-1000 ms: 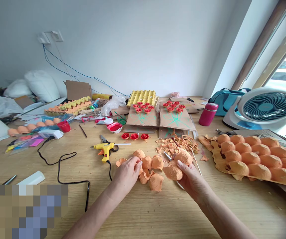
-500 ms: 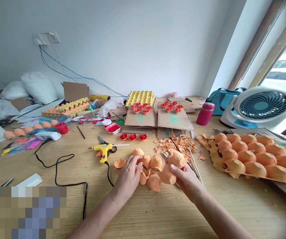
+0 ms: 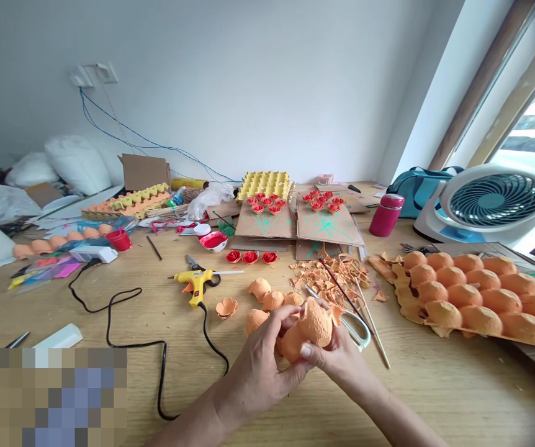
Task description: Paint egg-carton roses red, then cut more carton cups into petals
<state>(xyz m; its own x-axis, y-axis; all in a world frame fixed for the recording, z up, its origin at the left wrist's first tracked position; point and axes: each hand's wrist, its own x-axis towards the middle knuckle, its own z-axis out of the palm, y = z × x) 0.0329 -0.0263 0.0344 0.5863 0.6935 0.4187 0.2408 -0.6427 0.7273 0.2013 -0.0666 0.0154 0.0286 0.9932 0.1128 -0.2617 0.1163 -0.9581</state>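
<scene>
- A black cord [image 3: 161, 379] loops over the table [image 3: 454, 385] and runs out of sight by the left forearm; a sideways sweep of that arm could tug it.
- The yellow glue gun [image 3: 197, 284] lies across black-handled scissors [image 3: 215, 278]; a pulled cord would probably drag both. Whether it is hot cannot be told.
- The bowl [image 3: 213, 242] of red paint sits beyond the gun, within range of a spill if something knocked it.
- A cut orange flower [image 3: 226, 307] lies near the left hand; a careless wrist could crush it.
- Loose cups [image 3: 259, 288] stand just past the fingers and might be nudged away.
- The left hand [image 3: 267, 347] is curled partway around the orange egg-carton cups [image 3: 316, 323], thumb underneath.
- Those cups are held between both hands, in front of the loose ones; whether they are joined is unclear. Too hard a squeeze could dent or split the ragged rims.
- The right hand [image 3: 342, 357] closes on their right side, thumb pressed to the front; an uneven twist might tear them.
- Pale-handled scissors [image 3: 359, 329] lie just beyond it, partly hidden, and could catch the knuckles.
- Scraps [image 3: 337, 273] might scatter if the fan [image 3: 495, 202] blew that way.
</scene>
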